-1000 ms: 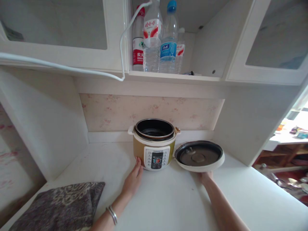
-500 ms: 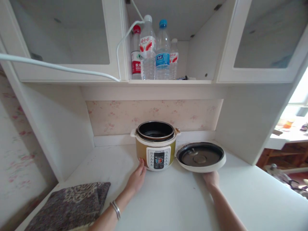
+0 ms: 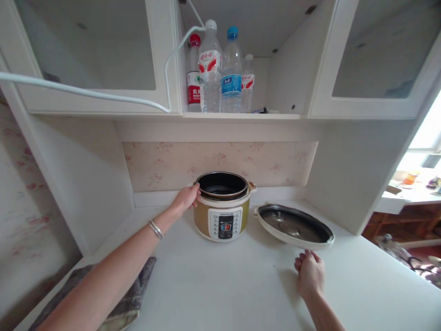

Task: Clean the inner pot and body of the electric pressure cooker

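A gold and white electric pressure cooker (image 3: 222,216) stands uncovered at the back of the white counter (image 3: 234,285), its dark inner pot showing. My left hand (image 3: 186,198) reaches in from the left, fingers curled over the cooker's left handle at the rim. The cooker's lid (image 3: 295,224) lies upside down to the cooker's right, tilted. My right hand (image 3: 310,271) is just in front of the lid, its fingers bent and the fingertips at the underside of the lid's near rim.
A grey patterned cloth (image 3: 131,299) lies at the counter's front left, partly under my left forearm. Several water bottles (image 3: 220,73) stand on the open shelf above. A white cable (image 3: 86,92) runs along the cabinet doors. Side walls close in the counter left and right.
My left hand rose from the cooker's base to its left handle. The lid shifted right and tilted; my right hand drew back from under it to its near rim.
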`<state>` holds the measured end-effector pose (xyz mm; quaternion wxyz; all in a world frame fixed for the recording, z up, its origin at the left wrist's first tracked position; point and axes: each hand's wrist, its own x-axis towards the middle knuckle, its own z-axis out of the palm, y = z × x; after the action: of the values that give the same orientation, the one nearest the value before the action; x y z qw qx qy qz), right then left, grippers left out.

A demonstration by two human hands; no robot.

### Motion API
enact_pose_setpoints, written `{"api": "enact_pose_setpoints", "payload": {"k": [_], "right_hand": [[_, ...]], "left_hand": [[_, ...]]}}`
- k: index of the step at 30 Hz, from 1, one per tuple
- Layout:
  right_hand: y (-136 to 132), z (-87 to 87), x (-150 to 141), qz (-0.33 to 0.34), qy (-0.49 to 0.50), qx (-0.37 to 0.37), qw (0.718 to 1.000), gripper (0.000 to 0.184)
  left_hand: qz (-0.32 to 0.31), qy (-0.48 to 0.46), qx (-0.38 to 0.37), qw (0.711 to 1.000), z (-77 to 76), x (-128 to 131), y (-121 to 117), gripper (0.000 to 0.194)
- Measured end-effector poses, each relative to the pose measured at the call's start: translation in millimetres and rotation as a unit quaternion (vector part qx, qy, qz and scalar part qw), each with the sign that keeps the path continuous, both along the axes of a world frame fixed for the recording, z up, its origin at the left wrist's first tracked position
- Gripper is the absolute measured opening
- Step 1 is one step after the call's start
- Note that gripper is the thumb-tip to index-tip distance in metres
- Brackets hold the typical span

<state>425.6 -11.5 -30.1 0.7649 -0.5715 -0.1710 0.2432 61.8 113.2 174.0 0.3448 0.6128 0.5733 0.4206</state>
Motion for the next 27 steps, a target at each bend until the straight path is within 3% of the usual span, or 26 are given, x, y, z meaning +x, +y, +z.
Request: {"api": "enact_pose_setpoints", "payload": {"k": [3, 8, 14, 21, 24, 27], "right_hand": [[-3.2, 8.4, -9.2, 0.013, 0.022, 0.008, 1.0, 0.029], [-0.4, 9.6, -10.1, 0.032, 0.035, -0.008, 0.999, 0.019], [0.5, -0.7, -9.2, 0.101, -0.089, -0.114, 0.984, 0.032], [-0.7, 2.8, -15.6, 0.145, -0.288, -0.227, 0.919, 0.05], [-0.3, 4.8, -16.3, 0.148, -0.32, -0.234, 0.906, 0.054], [0.7, 2.8, -16.6, 0.16, -0.29, -0.23, 0.915, 0.056]], "left_hand": [[0.027, 0.04, -0.033, 0.998, 20.8, 7.0, 21.1, 0.045], [0.05, 0.068, -0.088, 0.993, 24.2, 10.6, 44.8, 0.034], [0.045, -0.051, -0.143, 0.987, 28.5, 14.0, 51.0, 0.015], [0.058, -0.255, -0.123, 0.957, 26.7, 18.0, 58.8, 0.014], [0.068, -0.327, -0.097, 0.937, 25.8, 20.5, 60.3, 0.014], [0.084, -0.379, -0.068, 0.919, 23.8, 24.8, 59.0, 0.014]]}}
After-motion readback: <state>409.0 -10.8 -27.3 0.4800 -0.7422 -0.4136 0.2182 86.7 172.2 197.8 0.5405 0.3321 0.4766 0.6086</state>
